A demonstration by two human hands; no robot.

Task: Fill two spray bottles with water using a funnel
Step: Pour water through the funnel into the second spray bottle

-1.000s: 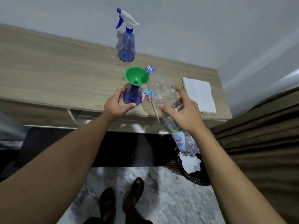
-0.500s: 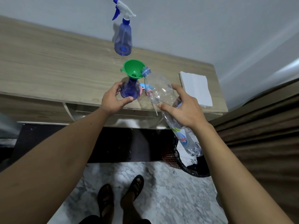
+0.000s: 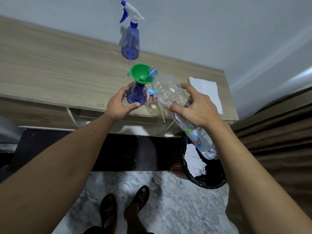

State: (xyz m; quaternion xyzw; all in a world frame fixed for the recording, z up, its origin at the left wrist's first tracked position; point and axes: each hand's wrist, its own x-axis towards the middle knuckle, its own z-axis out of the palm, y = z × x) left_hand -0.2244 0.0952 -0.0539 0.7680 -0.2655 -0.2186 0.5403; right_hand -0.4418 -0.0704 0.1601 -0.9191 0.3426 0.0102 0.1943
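Funnel [image 3: 141, 74] sits in the open spray bottle [image 3: 136, 97] near the desk's [image 3: 50, 78] front edge, held by the left hand [image 3: 119, 108]. The right hand [image 3: 194, 107] grips the tilted water bottle [image 3: 170, 92]; its mouth lies on the funnel rim, so water may spill outside.

Folded cloth [image 3: 206, 93] on desk [image 3: 50, 78]; bin [image 3: 202, 173] below.

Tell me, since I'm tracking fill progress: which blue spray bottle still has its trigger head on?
The far spray bottle by the wall, standing alone with its white-and-blue trigger head. The near spray bottle, held by the left hand, carries a green funnel instead.
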